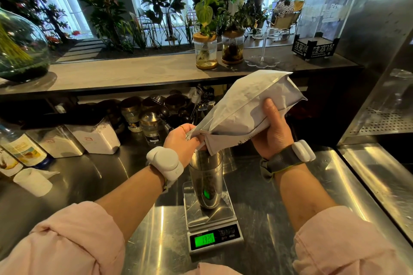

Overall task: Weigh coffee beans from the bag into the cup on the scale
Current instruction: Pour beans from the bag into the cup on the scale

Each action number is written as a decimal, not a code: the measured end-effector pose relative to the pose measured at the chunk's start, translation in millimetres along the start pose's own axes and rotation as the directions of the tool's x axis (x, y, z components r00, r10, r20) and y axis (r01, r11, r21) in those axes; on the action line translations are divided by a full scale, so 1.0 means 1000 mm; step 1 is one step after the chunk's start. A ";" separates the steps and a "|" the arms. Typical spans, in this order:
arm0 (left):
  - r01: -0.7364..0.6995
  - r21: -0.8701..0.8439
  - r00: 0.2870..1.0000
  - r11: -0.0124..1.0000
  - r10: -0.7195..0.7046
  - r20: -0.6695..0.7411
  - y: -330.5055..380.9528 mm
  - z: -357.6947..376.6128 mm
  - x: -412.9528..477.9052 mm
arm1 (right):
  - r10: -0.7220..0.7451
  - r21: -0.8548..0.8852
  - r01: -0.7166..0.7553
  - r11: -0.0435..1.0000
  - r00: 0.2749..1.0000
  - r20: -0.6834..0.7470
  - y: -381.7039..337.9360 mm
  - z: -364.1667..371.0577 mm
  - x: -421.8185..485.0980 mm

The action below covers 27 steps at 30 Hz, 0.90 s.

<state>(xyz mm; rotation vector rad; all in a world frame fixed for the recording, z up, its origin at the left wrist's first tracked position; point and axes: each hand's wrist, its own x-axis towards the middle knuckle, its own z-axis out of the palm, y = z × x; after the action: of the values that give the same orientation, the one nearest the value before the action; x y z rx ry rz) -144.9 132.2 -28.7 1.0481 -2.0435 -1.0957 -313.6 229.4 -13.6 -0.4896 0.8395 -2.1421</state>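
Observation:
A white paper coffee bag [243, 109] is tilted with its mouth down over a tall metal cup [206, 178]. The cup stands on a steel kitchen scale [212, 219] whose green display [204, 239] is lit. Dark beans show inside the cup. My left hand [182, 140] pinches the bag's mouth just above the cup's rim. My right hand [273, 134] grips the bag's body from below and holds it raised to the right.
White-filled plastic containers [96, 136], bottles [22, 149] and metal jars [152, 125] line the back of the steel counter [257, 196]. A rolled white paper [33, 181] lies at left. A raised shelf [134, 73] carries glass plant jars [205, 51]. A steel appliance [380, 73] stands at right.

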 end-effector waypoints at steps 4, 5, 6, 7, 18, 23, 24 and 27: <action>0.006 0.025 1.000 1.000 -0.007 0.007 -0.003 -0.001 0.002 | 0.003 -0.003 -0.003 1.000 1.000 -0.002 0.000 -0.001 0.001; 0.006 0.025 1.000 1.000 -0.006 0.009 -0.003 -0.001 0.002 | 0.005 -0.005 -0.005 1.000 1.000 0.001 0.000 -0.001 0.001; 0.005 0.021 1.000 1.000 -0.006 0.011 -0.004 -0.001 0.002 | 0.007 -0.005 -0.007 1.000 1.000 0.005 0.000 -0.001 0.001; 0.005 0.015 1.000 1.000 -0.006 0.014 -0.004 -0.001 0.002 | 0.007 -0.004 -0.007 1.000 1.000 0.008 0.000 -0.001 0.001; 0.004 0.019 1.000 1.000 -0.004 0.013 -0.004 0.000 0.001 | 0.016 0.015 -0.016 1.000 1.000 0.020 0.003 -0.004 0.003; -0.001 0.015 1.000 1.000 0.001 0.021 -0.005 0.000 0.001 | 0.013 0.023 -0.014 1.000 1.000 0.023 0.004 -0.004 0.003; -0.003 0.014 1.000 1.000 0.002 0.026 -0.005 -0.001 0.001 | 0.012 0.022 -0.012 1.000 1.000 0.025 0.004 -0.004 0.003; -0.001 0.005 0.999 1.000 0.001 0.036 -0.004 -0.002 0.000 | 0.009 0.019 -0.010 1.000 1.000 0.027 0.004 -0.004 0.003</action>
<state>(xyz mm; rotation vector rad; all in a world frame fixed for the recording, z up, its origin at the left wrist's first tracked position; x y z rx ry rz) -142.2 129.9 -31.5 1.0370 -2.0754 -1.1178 -315.6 227.2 -18.5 -0.5024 0.8041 -2.1283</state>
